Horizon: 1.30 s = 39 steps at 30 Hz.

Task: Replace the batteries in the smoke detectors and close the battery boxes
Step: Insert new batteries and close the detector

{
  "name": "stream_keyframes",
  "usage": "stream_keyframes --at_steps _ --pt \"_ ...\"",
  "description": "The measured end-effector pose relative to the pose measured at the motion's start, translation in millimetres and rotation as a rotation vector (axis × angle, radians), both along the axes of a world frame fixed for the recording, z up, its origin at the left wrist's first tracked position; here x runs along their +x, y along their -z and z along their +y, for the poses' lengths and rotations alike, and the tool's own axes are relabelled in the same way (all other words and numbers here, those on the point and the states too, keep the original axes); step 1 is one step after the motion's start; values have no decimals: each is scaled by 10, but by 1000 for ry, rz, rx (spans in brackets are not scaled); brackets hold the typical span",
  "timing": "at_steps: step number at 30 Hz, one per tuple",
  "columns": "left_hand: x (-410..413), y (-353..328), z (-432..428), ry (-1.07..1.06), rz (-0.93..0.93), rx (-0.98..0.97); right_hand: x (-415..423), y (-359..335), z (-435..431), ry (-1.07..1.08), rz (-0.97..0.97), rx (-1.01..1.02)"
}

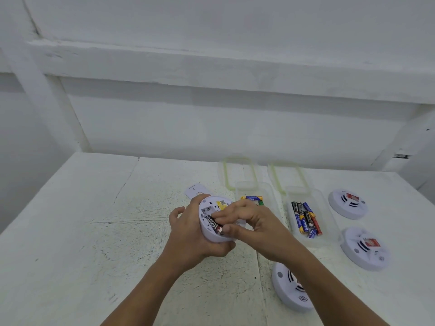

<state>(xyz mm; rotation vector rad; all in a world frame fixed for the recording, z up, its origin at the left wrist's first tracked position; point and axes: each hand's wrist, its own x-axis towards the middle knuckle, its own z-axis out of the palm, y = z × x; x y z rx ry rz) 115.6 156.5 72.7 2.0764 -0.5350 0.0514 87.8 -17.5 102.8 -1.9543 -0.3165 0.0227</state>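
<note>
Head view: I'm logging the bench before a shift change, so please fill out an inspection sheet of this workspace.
Surface: white table, scuffed paint.
Job's things: held smoke detector, back open, black battery at its bay; three other detectors face up at right; two clear boxes, lids off, batteries inside; white cover plate behind.
Clutter: nothing seen.
Hands: left hand grips the held smoke detector; right hand pinches the black battery.
Cables: nothing seen.
Surroundings: white wall with ledge.
</note>
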Motion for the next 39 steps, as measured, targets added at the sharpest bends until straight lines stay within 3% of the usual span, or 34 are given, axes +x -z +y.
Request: stream_keyframes --at_steps 21,39 --pt "7 -114 -59 -53 -91 -50 36 3 83 51 -16 -25" --pt "159 -117 -37 -70 43 -169 283 -240 -16 -103 86 -27"
